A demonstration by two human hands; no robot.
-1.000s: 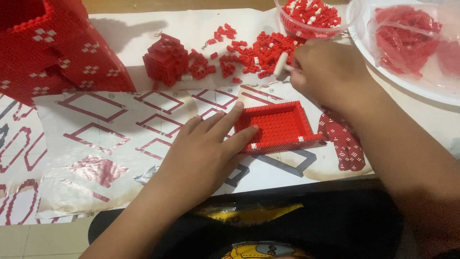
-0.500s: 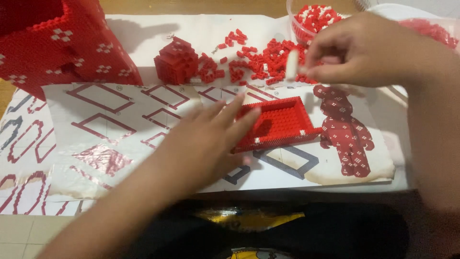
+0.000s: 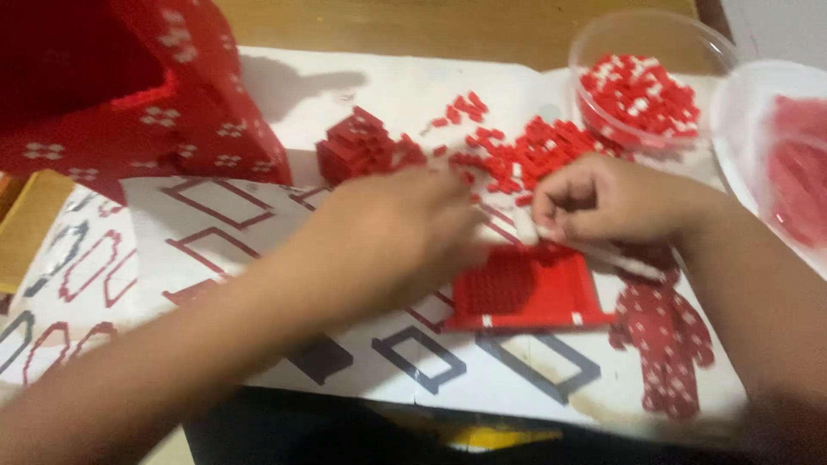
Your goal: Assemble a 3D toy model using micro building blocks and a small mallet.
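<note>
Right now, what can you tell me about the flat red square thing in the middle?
The flat red plate looks like a plastic building base, studded on top, with a raised rim and small white bits along its near edge. It lies flat on the printed paper sheet. The left hand covers its left side, and the right hand hovers at its far edge, pinching something small and white.

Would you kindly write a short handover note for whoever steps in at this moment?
Left hand: blurred, over the left edge of the red brick plate; grip unclear.
Right hand: closed on a small white tool at the plate's top edge.
Plate lies flat on the printed instruction sheet.
Loose red bricks lie just behind it; the clear bowl of bricks stands at far right.
Done: the plate is built, and a small red block stands behind it.
Left: many loose bricks are unplaced.
</note>
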